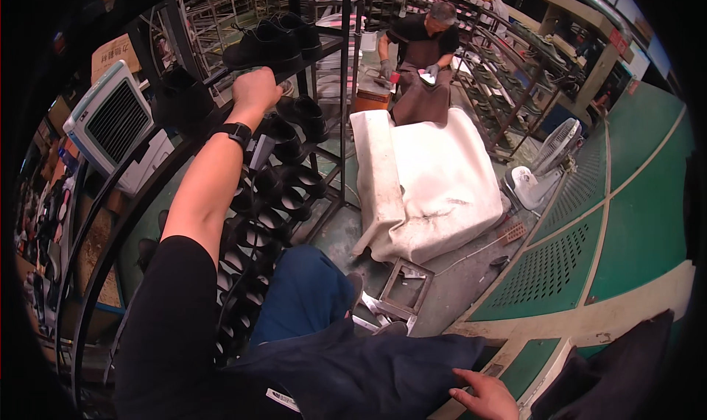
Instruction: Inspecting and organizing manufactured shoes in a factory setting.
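Note:
My left arm reaches forward to a dark metal shoe rack (345, 110). My left hand (256, 92) is closed at the rail of its upper shelf; the fingertips are hidden behind the knuckles. Just beyond the knuckles, black lace-up shoes (258, 48) stand on that shelf, and another black shoe (180, 99) sits to the left. More black shoes (283, 188) fill the tiers below. At the lower right, my right hand (486, 396) holds nothing, its fingers apart, next to dark blue cloth (412, 361) over my lap and the edge of a green panel (530, 368).
Ahead, a white sheet (442, 177) covers a bulky object. Behind it a seated co-worker (423, 59) in gloves handles a shoe. Green perforated panels (545, 265) line the right, near a white fan (545, 162). An air cooler (118, 125) stands left; a small frame (407, 286) lies on the floor.

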### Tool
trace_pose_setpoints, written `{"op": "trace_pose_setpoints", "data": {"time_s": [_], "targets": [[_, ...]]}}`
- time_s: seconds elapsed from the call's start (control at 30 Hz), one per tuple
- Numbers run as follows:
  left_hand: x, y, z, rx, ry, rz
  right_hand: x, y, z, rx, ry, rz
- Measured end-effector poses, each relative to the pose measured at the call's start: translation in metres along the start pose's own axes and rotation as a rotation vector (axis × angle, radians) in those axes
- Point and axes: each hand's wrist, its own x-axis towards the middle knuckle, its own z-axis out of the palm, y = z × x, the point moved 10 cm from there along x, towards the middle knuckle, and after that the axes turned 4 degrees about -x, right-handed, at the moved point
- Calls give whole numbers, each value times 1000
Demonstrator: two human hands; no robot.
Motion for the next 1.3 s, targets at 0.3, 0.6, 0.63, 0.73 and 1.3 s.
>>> {"op": "trace_pose_setpoints", "data": {"time_s": [0.3,0.6,0.63,0.73,1.3], "targets": [[-3,5,-2,24,-26,-31,-2,1,-1,-8,41,-30],[-5,3,-5,32,2,-25,-2,3,2,-5,15,-10],[-4,3,-5,36,5,-23,-2,3,2,-6,16,-10],[-3,2,-3,39,11,-18,-1,6,4,-3,5,1],[-6,4,-4,31,-26,-38,-1,3,0,-34,-8,24]]}}
